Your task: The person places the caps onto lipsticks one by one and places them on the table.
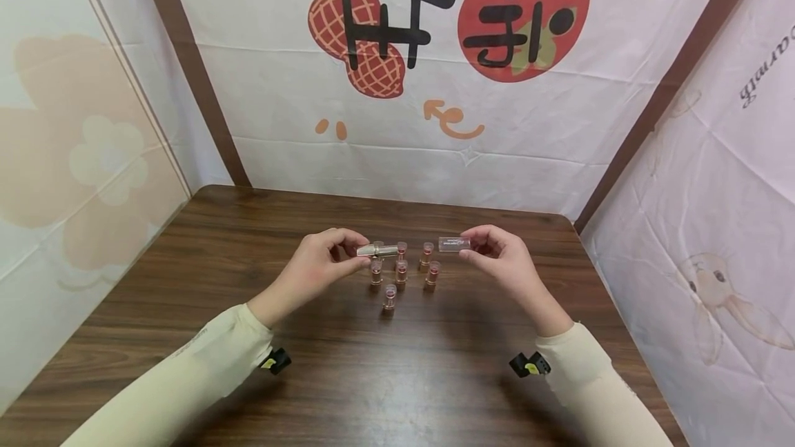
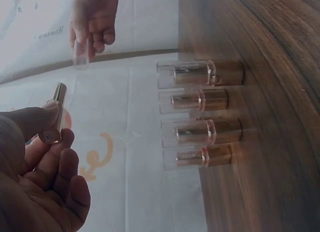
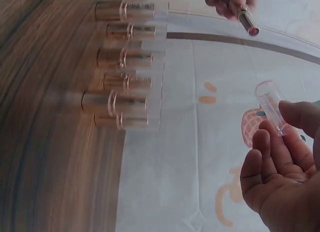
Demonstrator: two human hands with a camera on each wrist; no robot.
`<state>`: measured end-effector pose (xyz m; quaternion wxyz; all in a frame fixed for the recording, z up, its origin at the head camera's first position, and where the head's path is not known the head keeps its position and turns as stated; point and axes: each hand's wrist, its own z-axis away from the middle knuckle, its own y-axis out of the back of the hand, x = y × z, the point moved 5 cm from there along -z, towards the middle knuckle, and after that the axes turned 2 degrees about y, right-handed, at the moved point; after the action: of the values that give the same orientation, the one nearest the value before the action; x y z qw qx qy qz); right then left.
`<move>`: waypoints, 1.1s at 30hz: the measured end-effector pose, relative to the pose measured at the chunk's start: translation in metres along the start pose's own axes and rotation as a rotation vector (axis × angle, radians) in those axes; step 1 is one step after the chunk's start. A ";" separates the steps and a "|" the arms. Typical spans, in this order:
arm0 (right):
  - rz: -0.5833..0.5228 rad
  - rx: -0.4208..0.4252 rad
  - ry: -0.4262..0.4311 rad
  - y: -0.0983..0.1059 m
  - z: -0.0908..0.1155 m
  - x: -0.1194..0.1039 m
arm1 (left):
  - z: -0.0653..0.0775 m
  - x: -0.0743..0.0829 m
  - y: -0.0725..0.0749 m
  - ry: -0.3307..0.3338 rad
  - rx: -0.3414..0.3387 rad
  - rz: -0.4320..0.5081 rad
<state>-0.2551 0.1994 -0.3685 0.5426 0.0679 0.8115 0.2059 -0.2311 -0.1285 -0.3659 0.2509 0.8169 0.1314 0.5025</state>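
Observation:
My left hand (image 1: 323, 261) pinches an uncapped gold lipstick (image 1: 377, 251) between thumb and fingers, held sideways above the table. In the right wrist view the red tip of that lipstick (image 3: 253, 31) points away from the left fingers. Between its thumb and fingertips, my right hand (image 1: 506, 257) holds a clear lipstick cap (image 1: 453, 245), with lettering on its side. The cap and the held lipstick are apart. Several capped lipsticks (image 1: 401, 272) stand upright between and below the hands, with one lipstick (image 1: 389, 297) nearest to me.
The brown wood-grain table (image 1: 348, 378) ends at a printed cloth backdrop (image 1: 348, 157), and cloth walls rise at both sides. A black device (image 1: 276, 361) sits at the left wrist, and another black device (image 1: 530, 365) at the right wrist.

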 end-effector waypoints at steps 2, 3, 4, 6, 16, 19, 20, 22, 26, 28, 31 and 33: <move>-0.017 0.004 0.009 -0.002 0.000 -0.002 | -0.002 0.003 -0.002 -0.010 -0.003 -0.003; -0.025 0.006 0.016 -0.004 0.000 -0.002 | -0.003 0.005 -0.003 -0.016 -0.006 -0.006; -0.034 0.009 0.024 -0.006 -0.001 -0.003 | -0.004 0.006 -0.003 -0.018 -0.007 -0.007; -0.050 0.017 0.040 -0.009 -0.002 -0.005 | -0.005 0.008 -0.005 -0.024 -0.012 -0.009; -0.105 -0.030 0.047 -0.029 0.000 -0.014 | -0.007 0.016 -0.013 -0.038 -0.024 -0.008; -0.119 -0.044 0.042 -0.035 0.001 -0.015 | -0.006 0.016 -0.016 -0.038 -0.033 -0.006; -0.124 -0.045 0.041 -0.036 0.001 -0.015 | -0.006 0.016 -0.017 -0.037 -0.034 -0.005; -0.136 -0.045 0.037 -0.038 0.001 -0.014 | -0.006 0.016 -0.017 -0.034 -0.032 -0.002; -0.173 -0.042 0.036 -0.041 0.001 -0.014 | -0.007 0.015 -0.017 -0.033 -0.025 -0.001; -0.190 -0.047 0.038 -0.043 0.000 -0.015 | -0.007 0.015 -0.018 -0.038 -0.026 0.000; -0.201 -0.055 0.045 -0.047 0.000 -0.017 | -0.008 0.015 -0.019 -0.040 -0.031 0.005; -0.203 -0.057 0.048 -0.050 0.000 -0.019 | -0.008 0.016 -0.020 -0.044 -0.034 0.002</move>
<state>-0.2421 0.1483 -0.3728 0.5428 -0.0349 0.8208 0.1745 -0.2298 -0.1022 -0.3619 0.2671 0.8235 0.1162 0.4868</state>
